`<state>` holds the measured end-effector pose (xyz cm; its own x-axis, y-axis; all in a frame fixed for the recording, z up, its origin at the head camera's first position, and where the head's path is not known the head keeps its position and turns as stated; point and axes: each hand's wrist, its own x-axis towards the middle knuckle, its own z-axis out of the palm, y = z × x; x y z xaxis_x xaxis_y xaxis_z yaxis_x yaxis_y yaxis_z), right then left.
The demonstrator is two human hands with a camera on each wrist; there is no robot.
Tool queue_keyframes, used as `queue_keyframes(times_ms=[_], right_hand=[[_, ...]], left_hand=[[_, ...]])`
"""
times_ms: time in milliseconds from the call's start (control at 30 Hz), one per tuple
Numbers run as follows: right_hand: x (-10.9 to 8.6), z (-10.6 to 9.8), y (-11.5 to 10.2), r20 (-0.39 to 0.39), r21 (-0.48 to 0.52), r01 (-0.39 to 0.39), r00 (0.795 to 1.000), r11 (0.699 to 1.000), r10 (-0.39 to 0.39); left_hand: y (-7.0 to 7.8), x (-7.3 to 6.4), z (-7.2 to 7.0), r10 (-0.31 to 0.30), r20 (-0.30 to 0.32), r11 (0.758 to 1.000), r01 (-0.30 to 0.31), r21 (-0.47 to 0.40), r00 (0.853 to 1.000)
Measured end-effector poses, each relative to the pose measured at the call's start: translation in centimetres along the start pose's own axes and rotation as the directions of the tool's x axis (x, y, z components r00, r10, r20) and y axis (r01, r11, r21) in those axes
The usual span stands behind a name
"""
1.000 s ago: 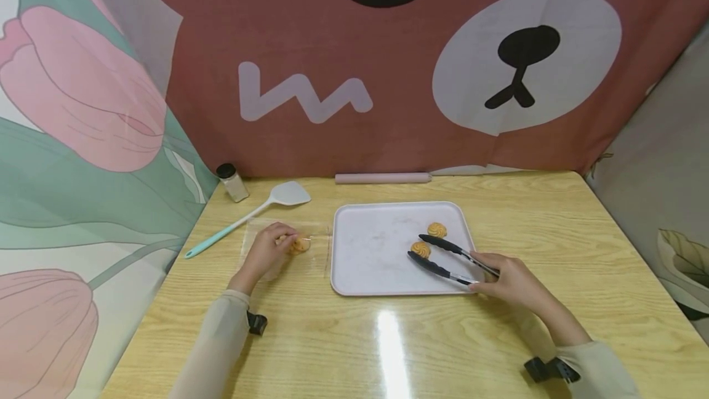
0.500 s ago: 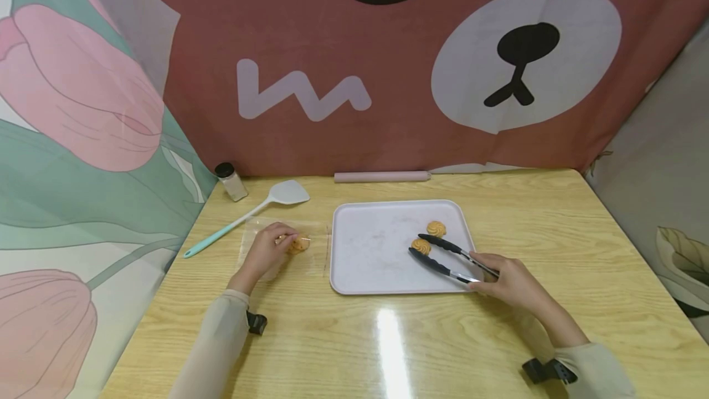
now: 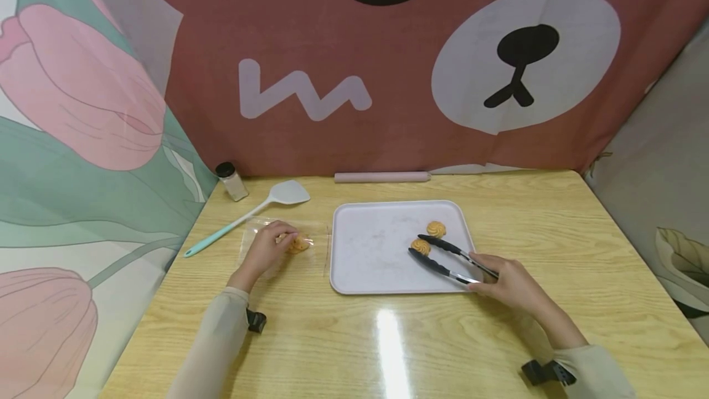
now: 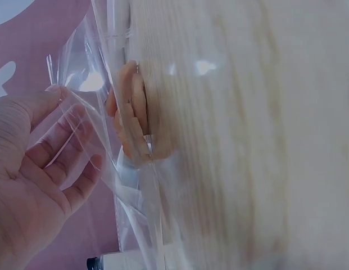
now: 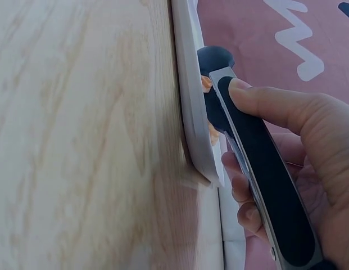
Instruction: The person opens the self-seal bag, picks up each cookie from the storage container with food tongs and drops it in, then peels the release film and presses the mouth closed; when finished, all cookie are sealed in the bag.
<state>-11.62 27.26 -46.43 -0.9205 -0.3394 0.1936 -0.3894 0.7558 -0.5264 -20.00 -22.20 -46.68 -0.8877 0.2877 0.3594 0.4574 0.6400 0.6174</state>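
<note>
Pinching the film of a clear bag (image 3: 320, 263) with left grip (image 3: 268, 248): closed to a pinch at thumb and forefinger, remaining fingers loosely bent beside the plastic. See bagged cookies (image 3: 299, 244) through the film, just right of left grip; can't count them, too much glare.

Holding black-and-metal tongs (image 3: 434, 266) in right grip (image 3: 512, 279): wrapped around both handles, thumb on one, fingers bent on the other. Holding tongs partly spread at right half of white tray (image 3: 371, 251), one tip on either side of near cookie (image 3: 420, 247). Can't confirm contact between tips and cookie. See far cookie (image 3: 436, 229) too, on tray, slightly right of near one, outside the tongs' span.

Have tray lying flat on wood-grain surface (image 3: 304, 337), just right of bag. Note spatula (image 3: 289, 193) beyond bag, turquoise handle toward near left. Also note black-capped jar (image 3: 232, 183) at far left, pink rod (image 3: 382, 177) along far edge, reddish-brown printed cloth (image 3: 332, 29) behind.
</note>
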Motion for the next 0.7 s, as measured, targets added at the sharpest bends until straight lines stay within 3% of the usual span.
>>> queue_keyframes(times_ms=[300,467,700], right_hand=[[0.6,0.3,-0.6,-0.017,0.000,0.033,0.999,0.999,-0.033],[1.7,0.8,-1.3,-0.035,0.019,0.095,0.995,0.995,-0.094],[3.5,1.8,-2.5,-0.004,0.082,0.108,0.994,0.991,-0.108]], left_hand=[[0.1,0.0,-0.1,0.000,0.000,1.000,0.000,0.004,1.000],[0.1,0.0,-0.1,-0.010,0.007,1.000,0.010,0.001,1.000],[0.1,0.0,-0.1,0.003,0.008,1.000,-0.003,0.005,1.000]])
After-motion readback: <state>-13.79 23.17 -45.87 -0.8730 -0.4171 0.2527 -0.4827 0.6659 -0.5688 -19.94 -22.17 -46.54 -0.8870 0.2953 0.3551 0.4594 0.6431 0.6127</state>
